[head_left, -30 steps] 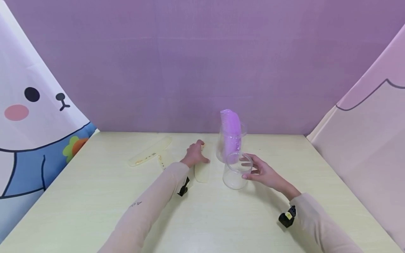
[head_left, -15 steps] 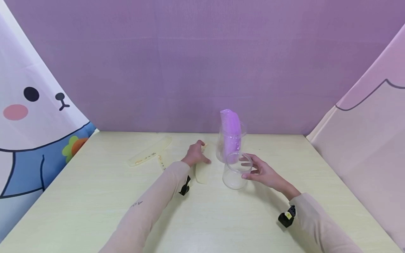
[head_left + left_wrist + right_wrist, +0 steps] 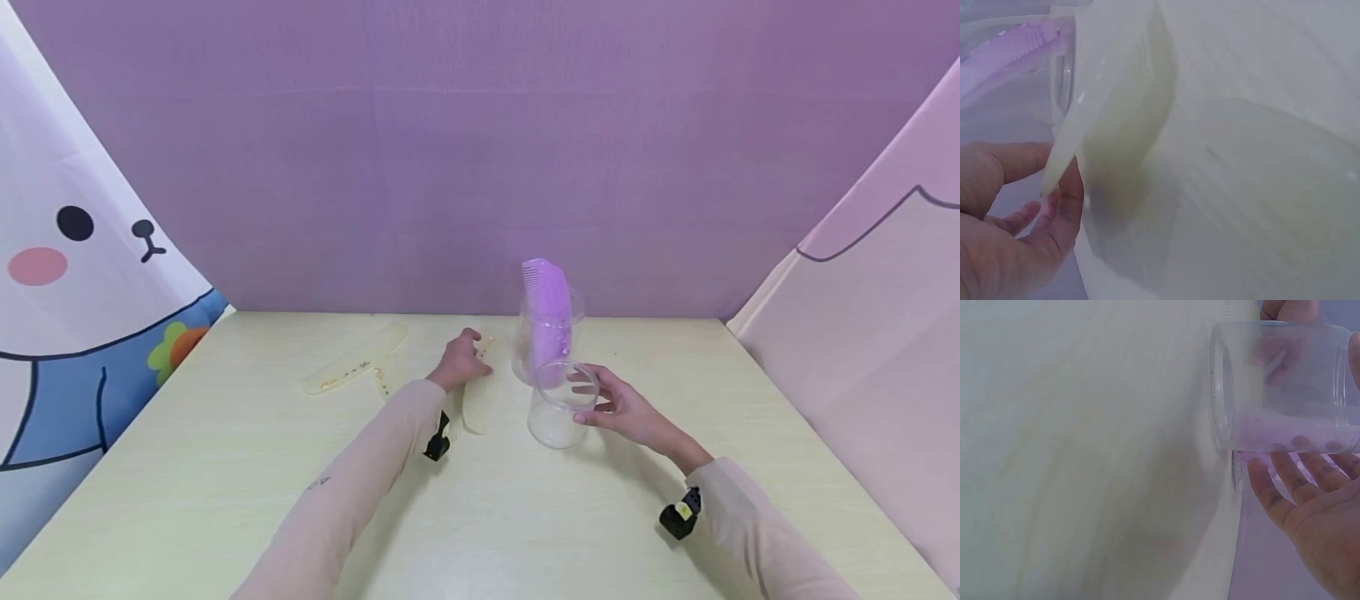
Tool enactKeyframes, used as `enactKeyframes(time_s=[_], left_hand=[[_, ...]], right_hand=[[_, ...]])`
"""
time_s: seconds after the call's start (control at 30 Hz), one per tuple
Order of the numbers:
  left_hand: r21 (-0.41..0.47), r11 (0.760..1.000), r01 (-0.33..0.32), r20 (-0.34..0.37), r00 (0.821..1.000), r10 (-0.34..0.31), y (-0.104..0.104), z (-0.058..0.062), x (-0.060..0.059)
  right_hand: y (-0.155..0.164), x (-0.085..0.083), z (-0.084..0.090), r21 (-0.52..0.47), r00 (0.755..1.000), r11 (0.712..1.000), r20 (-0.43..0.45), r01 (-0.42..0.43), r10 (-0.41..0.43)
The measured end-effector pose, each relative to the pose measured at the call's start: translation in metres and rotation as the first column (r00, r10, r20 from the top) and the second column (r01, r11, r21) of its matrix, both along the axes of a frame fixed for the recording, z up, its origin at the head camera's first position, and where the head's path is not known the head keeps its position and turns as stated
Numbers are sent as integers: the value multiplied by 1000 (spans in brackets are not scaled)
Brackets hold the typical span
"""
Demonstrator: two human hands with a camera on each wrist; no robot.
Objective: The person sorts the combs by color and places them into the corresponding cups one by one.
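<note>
Fingers of the left hand (image 3: 460,363) pinch the far end of a cream comb (image 3: 477,400), lifting it off the table (image 3: 225,483). Right hand (image 3: 626,410) cups an empty clear cup (image 3: 561,406) standing mid-table, fingers loosely curved around it. Bare tabletop stretches wide toward the near edge.

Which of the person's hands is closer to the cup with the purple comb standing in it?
Hard to call, but the left looks slightly nearer. The left hand pinches a cream comb just left of the cup with the purple comb; the right hand holds the empty clear cup in front of it.
</note>
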State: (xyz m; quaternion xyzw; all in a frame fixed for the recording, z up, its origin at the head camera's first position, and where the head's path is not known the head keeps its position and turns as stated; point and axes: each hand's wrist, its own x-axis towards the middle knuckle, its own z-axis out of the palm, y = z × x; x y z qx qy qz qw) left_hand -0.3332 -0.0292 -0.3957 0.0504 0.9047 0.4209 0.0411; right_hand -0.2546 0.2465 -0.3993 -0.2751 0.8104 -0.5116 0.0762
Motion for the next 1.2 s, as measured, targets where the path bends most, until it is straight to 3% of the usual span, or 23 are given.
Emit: enactKeyframes(time_s=[0.43, 0.83, 1.0, 1.2], left_hand=[[42, 999, 11, 35, 999, -13, -8, 11, 0], [119, 993, 4, -77, 997, 6, -13, 26, -7], [205, 979, 12, -117, 993, 12, -14, 34, -7], [337, 941, 23, -140, 990, 26, -12, 43, -7]], right_hand=[[0, 1, 0, 4, 1000, 1000, -7, 8, -8], [0, 0, 0, -8, 1000, 1000, 0, 0, 0], [0, 1, 0, -7, 1000, 1000, -2, -3, 3], [0, 1, 0, -6, 1000, 1000, -8, -2, 2]])
